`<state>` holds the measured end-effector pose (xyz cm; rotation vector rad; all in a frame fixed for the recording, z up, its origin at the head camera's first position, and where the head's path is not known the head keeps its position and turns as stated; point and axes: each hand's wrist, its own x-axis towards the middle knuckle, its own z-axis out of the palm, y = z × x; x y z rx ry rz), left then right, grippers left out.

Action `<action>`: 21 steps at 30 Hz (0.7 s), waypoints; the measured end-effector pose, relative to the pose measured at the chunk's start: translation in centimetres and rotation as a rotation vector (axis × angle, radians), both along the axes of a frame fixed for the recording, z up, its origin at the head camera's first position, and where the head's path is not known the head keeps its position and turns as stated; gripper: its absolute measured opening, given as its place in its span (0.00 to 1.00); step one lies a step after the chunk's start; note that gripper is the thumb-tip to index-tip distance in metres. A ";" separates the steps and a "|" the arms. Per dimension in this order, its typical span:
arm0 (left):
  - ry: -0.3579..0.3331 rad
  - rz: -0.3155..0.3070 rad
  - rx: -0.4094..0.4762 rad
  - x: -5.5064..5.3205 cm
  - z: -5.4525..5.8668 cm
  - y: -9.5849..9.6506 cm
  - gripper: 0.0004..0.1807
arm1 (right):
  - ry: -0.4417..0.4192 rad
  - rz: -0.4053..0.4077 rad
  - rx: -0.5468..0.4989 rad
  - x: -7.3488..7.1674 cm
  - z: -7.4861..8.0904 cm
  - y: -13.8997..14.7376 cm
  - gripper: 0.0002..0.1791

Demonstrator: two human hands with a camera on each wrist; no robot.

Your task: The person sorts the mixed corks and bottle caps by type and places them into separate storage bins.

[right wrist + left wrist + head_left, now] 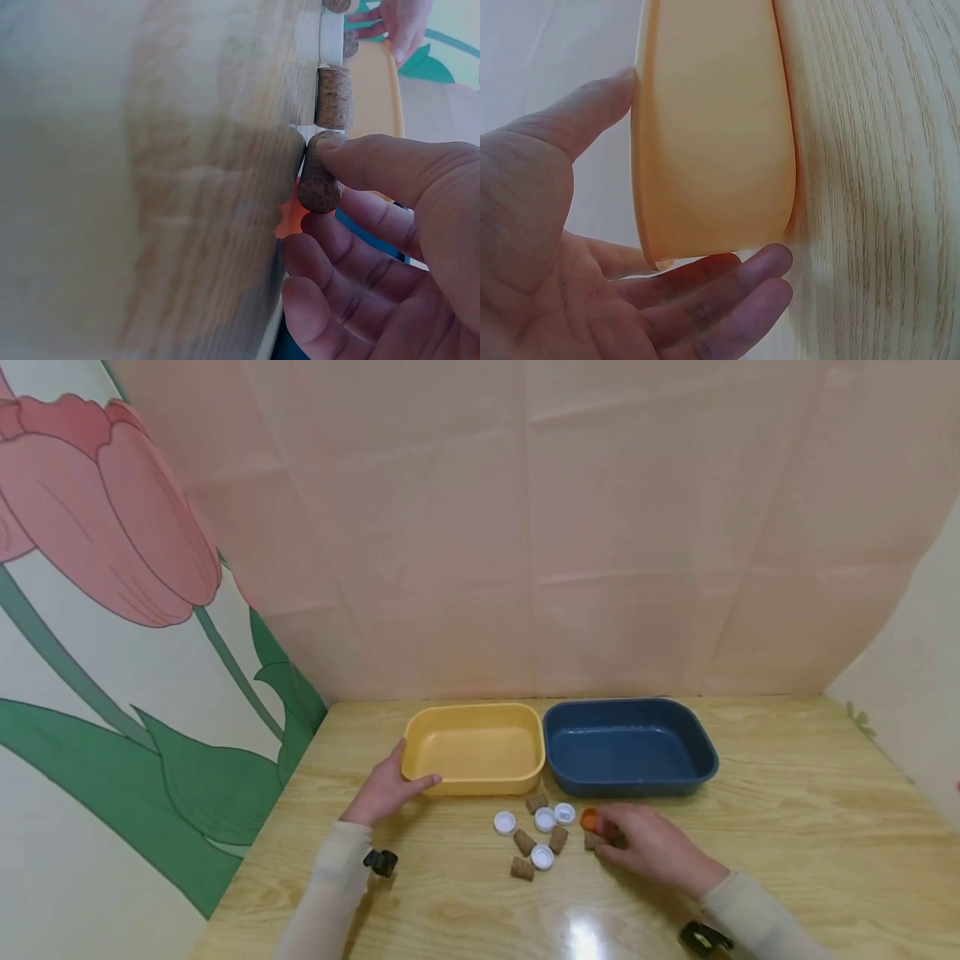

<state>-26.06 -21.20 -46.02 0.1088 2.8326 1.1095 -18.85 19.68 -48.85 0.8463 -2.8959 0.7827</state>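
My left hand point(390, 789) holds the left end of a yellow tray point(474, 789), its thumb at the rim and its fingers bent around the end wall, as the left wrist view shows. My right hand point(648, 843) is low over the table in front of a blue tray point(630, 789). Between its thumb and fingers it pinches a brown cork point(321, 184), thumb on top. Right by its fingertips lies an orange bottle cap point(588, 819), partly covered by the hand. Left of it are white bottle caps point(544, 819) and more corks point(524, 842).
The two trays stand side by side at the back of the wooden table point(450, 902), before a pink cloth point(525, 568). A wall with painted tulips point(135, 510) rises at the left. Another cork point(522, 868) lies nearest the front.
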 end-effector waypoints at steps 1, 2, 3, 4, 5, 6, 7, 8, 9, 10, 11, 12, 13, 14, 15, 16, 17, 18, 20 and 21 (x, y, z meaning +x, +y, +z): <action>0.000 -0.001 0.000 0.0 0.0 0.0 0.58 | -0.002 0.003 0.001 0.0 0.0 0.0 0.13; -0.001 -0.001 -0.001 0.0 0.0 0.0 0.58 | -0.004 0.005 0.001 0.0 0.0 0.0 0.12; -0.003 -0.001 -0.001 0.0 0.1 0.1 0.57 | -0.008 0.005 0.001 0.0 0.0 0.0 0.12; -0.005 0.001 0.002 0.0 0.1 0.1 0.57 | -0.011 0.005 0.001 0.0 -0.1 0.0 0.12; -0.004 0.000 0.004 0.0 0.1 0.1 0.57 | -0.014 0.003 -0.003 0.0 -0.1 0.0 0.12; -0.003 0.000 0.004 0.0 0.1 0.1 0.57 | -0.016 0.001 -0.006 0.1 -0.1 0.0 0.11; -0.003 0.000 0.005 0.1 0.1 0.1 0.57 | -0.014 0.000 -0.009 0.1 -0.2 0.0 0.11; -0.005 0.001 0.008 0.1 0.2 0.1 0.57 | -0.008 0.002 -0.011 0.1 -0.3 0.1 0.10; -0.005 0.001 0.006 0.1 0.2 0.1 0.57 | -0.001 0.004 -0.013 0.1 -0.3 0.1 0.10; -0.005 -0.001 0.005 0.1 0.2 0.1 0.57 | 0.008 0.003 -0.014 0.1 -0.3 0.1 0.10; -0.009 0.001 0.004 0.1 0.2 0.1 0.57 | 0.020 0.005 -0.016 0.2 -0.4 0.2 0.09; -0.014 0.003 0.002 0.1 0.2 0.1 0.57 | 0.031 0.005 -0.014 0.2 -0.4 0.2 0.09; -0.016 0.003 -0.001 0.1 0.2 0.1 0.57 | 0.041 0.003 -0.014 0.2 -0.5 0.2 0.09; -0.018 0.003 -0.005 0.1 0.2 0.1 0.57 | 0.048 0.001 -0.016 0.2 -0.5 0.3 0.09; -0.020 0.004 -0.008 0.1 0.2 0.1 0.58 | 0.050 0.000 -0.022 0.2 -0.5 0.3 0.08; -0.024 0.007 -0.008 0.1 0.2 0.2 0.58 | 0.049 -0.001 -0.030 0.2 -0.5 0.4 0.08; -0.027 0.009 -0.010 0.1 0.1 0.2 0.58 | 0.050 0.001 -0.039 0.2 -0.5 0.4 0.09; -0.027 0.009 -0.010 0.1 0.1 0.2 0.58 | 0.045 0.001 -0.049 0.3 -0.5 0.5 0.09; -0.027 0.009 -0.011 0.1 0.1 0.2 0.58 | 0.008 0.005 -0.079 0.3 -0.4 0.6 0.08; -0.029 0.010 -0.011 0.1 0.1 0.2 0.58 | -0.014 0.006 -0.095 0.3 -0.4 0.7 0.08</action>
